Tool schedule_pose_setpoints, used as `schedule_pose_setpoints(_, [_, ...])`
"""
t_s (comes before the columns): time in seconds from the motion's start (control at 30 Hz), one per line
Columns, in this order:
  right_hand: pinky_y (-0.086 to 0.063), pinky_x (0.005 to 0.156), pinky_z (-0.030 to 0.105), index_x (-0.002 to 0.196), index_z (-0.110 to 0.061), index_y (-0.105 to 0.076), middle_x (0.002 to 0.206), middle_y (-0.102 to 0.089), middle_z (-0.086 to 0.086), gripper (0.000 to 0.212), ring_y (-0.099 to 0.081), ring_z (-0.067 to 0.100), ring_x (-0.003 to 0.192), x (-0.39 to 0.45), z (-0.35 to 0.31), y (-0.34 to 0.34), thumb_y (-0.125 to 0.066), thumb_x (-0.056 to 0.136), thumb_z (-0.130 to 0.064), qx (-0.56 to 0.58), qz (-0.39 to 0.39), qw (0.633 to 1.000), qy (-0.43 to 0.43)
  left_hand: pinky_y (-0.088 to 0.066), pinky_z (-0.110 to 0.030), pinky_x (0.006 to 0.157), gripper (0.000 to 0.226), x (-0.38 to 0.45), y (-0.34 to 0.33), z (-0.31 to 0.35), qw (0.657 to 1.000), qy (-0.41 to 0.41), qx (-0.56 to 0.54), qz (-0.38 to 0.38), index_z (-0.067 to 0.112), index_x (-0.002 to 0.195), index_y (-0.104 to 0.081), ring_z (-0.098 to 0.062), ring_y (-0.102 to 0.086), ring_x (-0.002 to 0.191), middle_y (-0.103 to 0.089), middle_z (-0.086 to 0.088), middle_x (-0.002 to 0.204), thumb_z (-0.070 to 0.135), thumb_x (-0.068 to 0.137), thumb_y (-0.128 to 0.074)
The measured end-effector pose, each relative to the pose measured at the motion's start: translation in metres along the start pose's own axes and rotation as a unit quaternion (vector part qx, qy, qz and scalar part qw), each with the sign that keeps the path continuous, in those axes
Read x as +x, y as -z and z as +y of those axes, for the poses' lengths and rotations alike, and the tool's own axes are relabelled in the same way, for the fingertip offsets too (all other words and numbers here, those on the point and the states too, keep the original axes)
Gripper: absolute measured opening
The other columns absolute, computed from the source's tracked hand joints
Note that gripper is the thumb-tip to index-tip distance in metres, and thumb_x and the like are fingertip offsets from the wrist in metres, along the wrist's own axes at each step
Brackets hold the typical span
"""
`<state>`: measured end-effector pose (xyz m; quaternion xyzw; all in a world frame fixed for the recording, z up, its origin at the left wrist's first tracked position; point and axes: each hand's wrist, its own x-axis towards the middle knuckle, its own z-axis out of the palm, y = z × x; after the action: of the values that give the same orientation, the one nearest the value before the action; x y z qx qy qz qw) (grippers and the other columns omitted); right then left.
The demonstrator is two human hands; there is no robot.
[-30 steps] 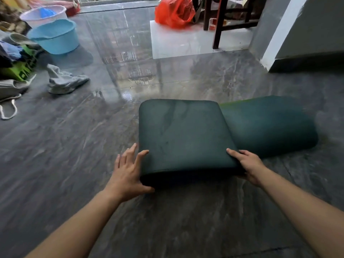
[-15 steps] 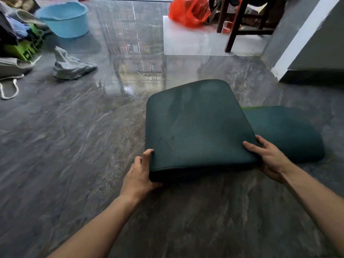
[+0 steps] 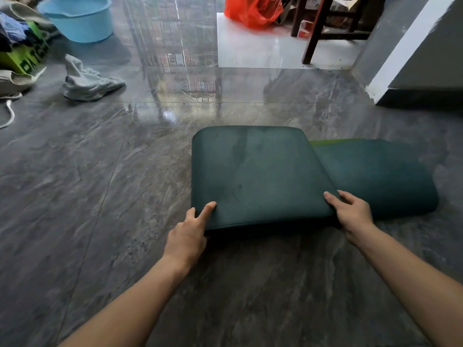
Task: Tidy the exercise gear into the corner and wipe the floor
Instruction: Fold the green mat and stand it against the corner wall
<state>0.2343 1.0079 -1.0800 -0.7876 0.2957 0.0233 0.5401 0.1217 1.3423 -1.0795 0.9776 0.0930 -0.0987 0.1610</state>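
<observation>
Head view: dark green exercise mat (image 3: pixel 260 171) lies on the grey marbled floor (image 3: pixel 100 196) at centre frame, folded over on itself, its folded flap on top at centre and the lower layer sticking out to the right toward mid-right of frame. Long axis runs roughly left-right across the frame, tilted slightly down to the right; the flap's near edge faces the camera. Left hand (image 3: pixel 188 236) pinches the flap's near-left corner, thumb on top, other fingers hidden under the edge. Right hand (image 3: pixel 350 211) grips the near-right corner, thumb on top of the flap, fingers curled round the edge. Near edge looks lifted slightly, dark shadow beneath. Upper left of frame: light blue basin (image 3: pixel 77 17), crumpled grey cloth (image 3: pixel 87 82), green bag (image 3: pixel 22 56). Top centre: red plastic bag (image 3: pixel 253 10) beside dark wooden chair legs (image 3: pixel 315 28). White wall corner (image 3: pixel 400 51) at upper right.
</observation>
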Motion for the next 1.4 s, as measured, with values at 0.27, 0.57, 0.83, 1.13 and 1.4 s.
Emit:
schedule_pose_setpoints(0.27, [-0.040, 0.093, 0.042, 0.112, -0.014, -0.057, 0.121, -0.049, 0.018, 0.037, -0.044, 0.040, 0.114, -0.030, -0.017, -0.011, -0.070, 0.082, -0.032, -0.285, 0.108, 0.942, 0.140, -0.048, -0.038, 0.081, 0.082, 0.003, -0.002, -0.003, 0.993, 0.001, -0.094, -0.066, 0.055, 0.132, -0.020, -0.027, -0.050, 0.098, -0.027, 0.000, 0.122, 0.023, 0.070, -0.064])
schedule_pose_setpoints(0.57, [-0.032, 0.108, 0.037, 0.132, -0.032, -0.053, 0.134, -0.041, 0.008, 0.046, -0.035, 0.032, 0.126, -0.031, -0.004, -0.009, -0.055, 0.088, -0.048, -0.458, -0.115, 0.870, 0.142, -0.051, -0.040, 0.090, 0.097, 0.033, -0.004, -0.010, 0.798, 0.310, -0.515, -0.057, 0.012, 0.124, -0.049, -0.028, -0.062, 0.105, -0.062, -0.011, 0.119, 0.070, 0.048, -0.065])
schedule_pose_setpoints(0.83, [-0.032, 0.112, 0.037, 0.139, -0.030, -0.049, 0.148, -0.044, 0.007, 0.054, -0.040, 0.031, 0.135, -0.028, -0.016, 0.003, -0.050, 0.089, -0.049, -0.374, -0.172, 0.909, 0.063, -0.044, -0.024, 0.062, 0.042, 0.044, 0.059, 0.018, 0.782, 0.271, -0.549, -0.116, 0.014, 0.103, -0.063, -0.013, -0.061, 0.078, -0.068, -0.002, 0.097, 0.033, 0.070, -0.081])
schedule_pose_setpoints(1.13, [-0.031, 0.112, 0.033, 0.137, -0.022, -0.053, 0.144, -0.050, -0.001, 0.072, -0.044, 0.019, 0.132, -0.074, -0.034, -0.017, -0.047, 0.083, -0.070, -0.222, -0.222, 0.949, 0.034, -0.045, -0.025, 0.055, 0.034, 0.032, 0.149, 0.070, 0.810, 0.221, -0.543, -0.027, 0.011, 0.102, -0.061, -0.016, -0.060, 0.073, -0.065, -0.004, 0.092, 0.015, 0.073, -0.079])
schedule_pose_setpoints(1.4, [-0.050, 0.087, 0.033, 0.110, -0.023, -0.065, 0.104, -0.066, -0.007, 0.089, -0.062, 0.012, 0.094, -0.149, -0.064, -0.072, -0.065, 0.046, -0.084, -0.007, -0.421, 0.901, -0.101, -0.055, -0.040, 0.073, 0.034, 0.014, 0.250, 0.054, 0.907, 0.174, -0.371, 0.097, 0.007, 0.086, -0.064, -0.024, -0.058, 0.071, -0.065, -0.013, 0.086, 0.021, 0.063, -0.084])
